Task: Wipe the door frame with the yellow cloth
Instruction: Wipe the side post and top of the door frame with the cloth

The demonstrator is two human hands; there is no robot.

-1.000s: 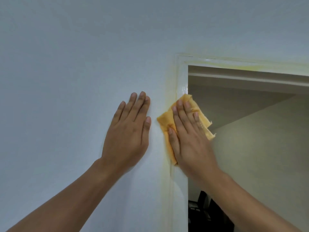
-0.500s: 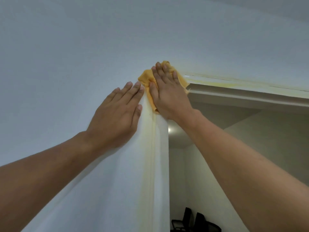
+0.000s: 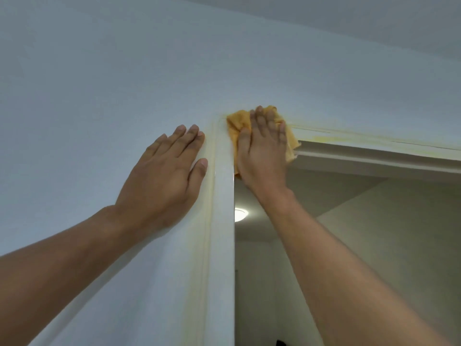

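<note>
Up at the top left corner of the door frame (image 3: 222, 196), the right hand (image 3: 262, 156) presses an orange cloth (image 3: 237, 123) flat, fingers straight. Left hand (image 3: 164, 176) lies spread on the wall (image 3: 99, 96) just beside the frame.

Pretty much all you get of the person is two bare arms: the left hand (image 3: 164, 181) and the right hand (image 3: 262, 156) are both bare and seen from the back, with short, neatly clipped fingernails (image 3: 204, 162) in their plain natural look. The left forearm (image 3: 62, 270) and the right forearm (image 3: 349, 270) are bare right out to the near edge of the shot, and there are faint knuckle creases and tendon lines on the backs of the hands.
</note>
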